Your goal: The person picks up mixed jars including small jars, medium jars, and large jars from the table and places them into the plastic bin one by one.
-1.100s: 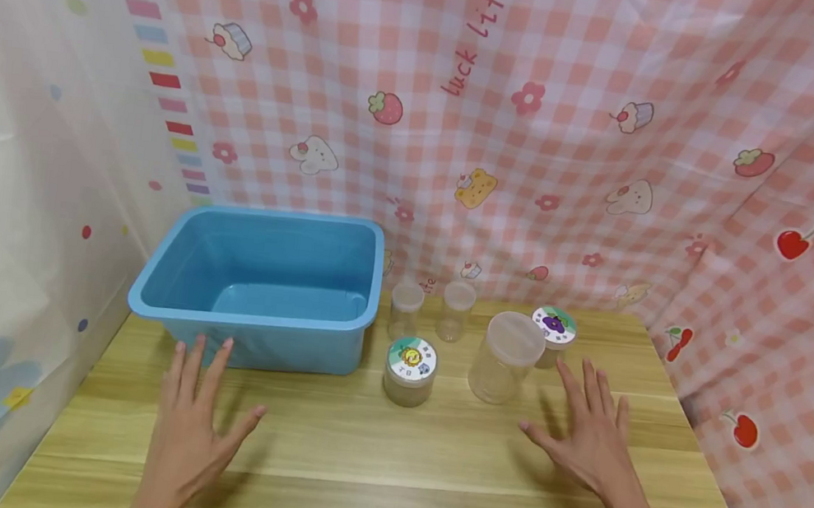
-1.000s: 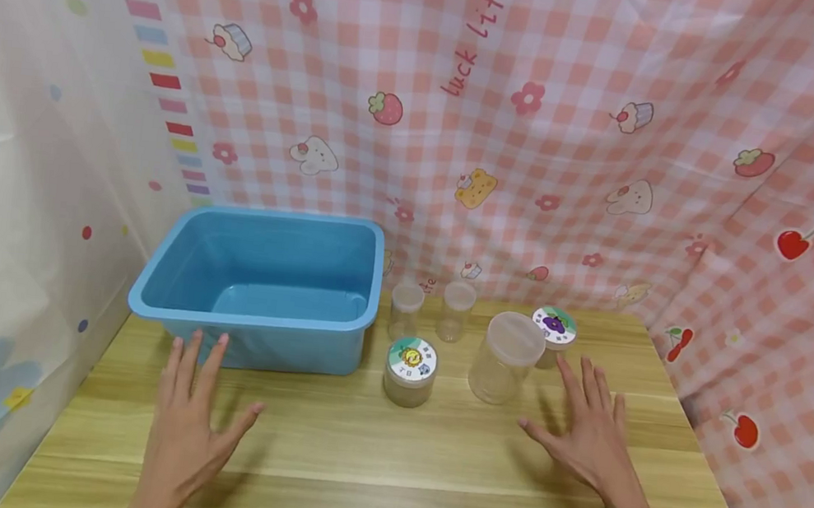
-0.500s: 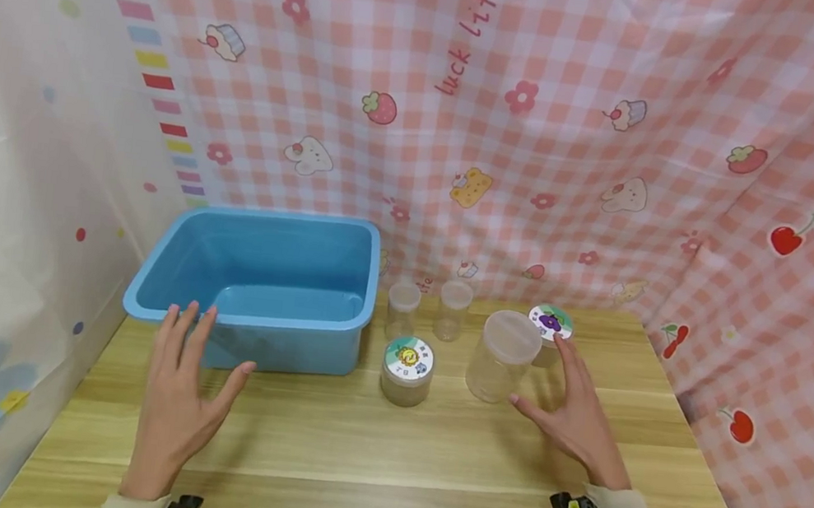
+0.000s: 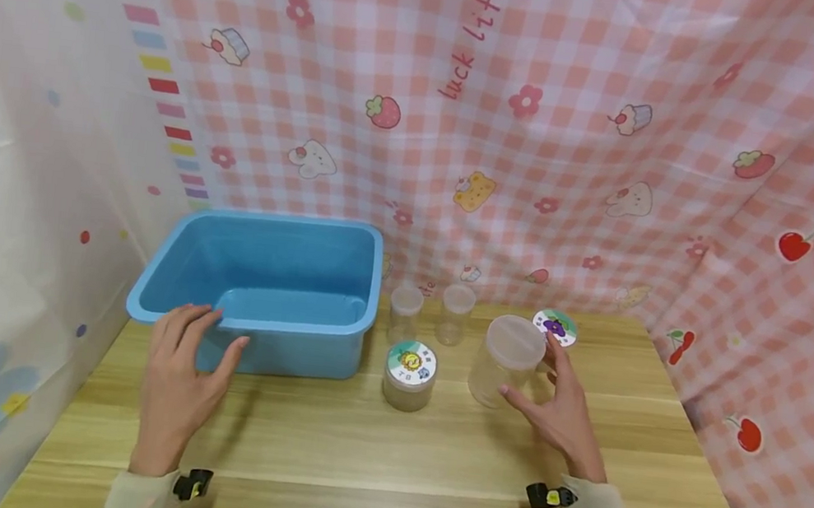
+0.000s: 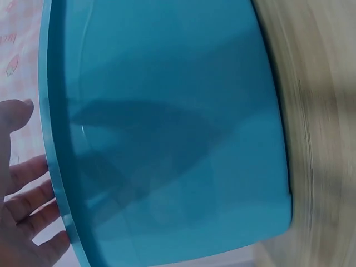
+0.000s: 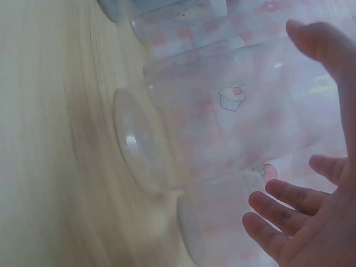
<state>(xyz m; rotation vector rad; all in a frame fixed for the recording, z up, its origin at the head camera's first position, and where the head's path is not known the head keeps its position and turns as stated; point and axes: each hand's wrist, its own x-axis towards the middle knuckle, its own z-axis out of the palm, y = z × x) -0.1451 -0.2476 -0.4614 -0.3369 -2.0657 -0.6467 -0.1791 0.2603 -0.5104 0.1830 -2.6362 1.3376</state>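
Note:
My left hand (image 4: 177, 383) is at the front rim of a blue plastic tub (image 4: 292, 352), thumb held away from it. In the left wrist view its fingertips (image 5: 43, 192) meet the rim's edge; I cannot tell how firmly they touch. On the right, my right hand (image 4: 560, 415) is beside a large clear lidded jar (image 4: 495, 371), thumb in front and fingers at its right side. The right wrist view shows the thumb and fingers spread apart around this jar (image 6: 222, 111), not gripping it. Behind the hand is a jar with a purple-picture lid (image 4: 552, 326), its body mostly hidden.
A squat jar with a sunflower lid (image 4: 409, 377) stands mid-table. Behind it are a small clear jar (image 4: 404, 317) and another small clear jar (image 4: 455, 317), close to the tub's right side. A checked curtain (image 4: 424, 165) hangs behind the wooden table (image 4: 368, 482).
My left hand has moved up and forward to the tub's rim. My right hand has moved left and forward to the large jar, its thumb now near the jar's side. The containers stay put.

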